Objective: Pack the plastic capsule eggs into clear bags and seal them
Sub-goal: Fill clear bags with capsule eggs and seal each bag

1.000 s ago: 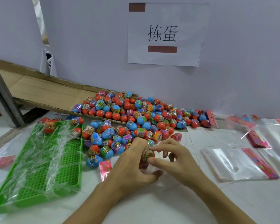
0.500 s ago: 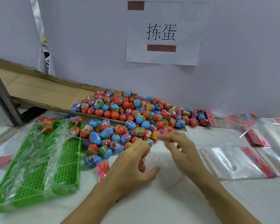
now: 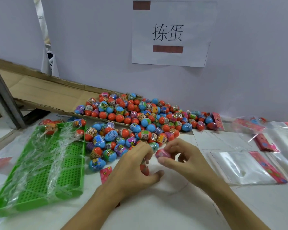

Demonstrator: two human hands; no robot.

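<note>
Fingers of the right hand (image 3: 183,156) are pinching a red egg (image 3: 162,154) at centre; the left hand (image 3: 136,165) is curling round a bag (image 3: 144,168) at its seven o'clock. Loading well probably means holding the mouth wide while sliding the egg in.

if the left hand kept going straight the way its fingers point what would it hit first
Probably the egg pinched in the right hand, just past the left hand's fingertips; beyond that lies the egg pile. Depth is hard to judge.

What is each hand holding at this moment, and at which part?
The right hand pinches a capsule egg by its sides. The left hand grips the clear bag with eggs; its exact hold is hidden.
</note>
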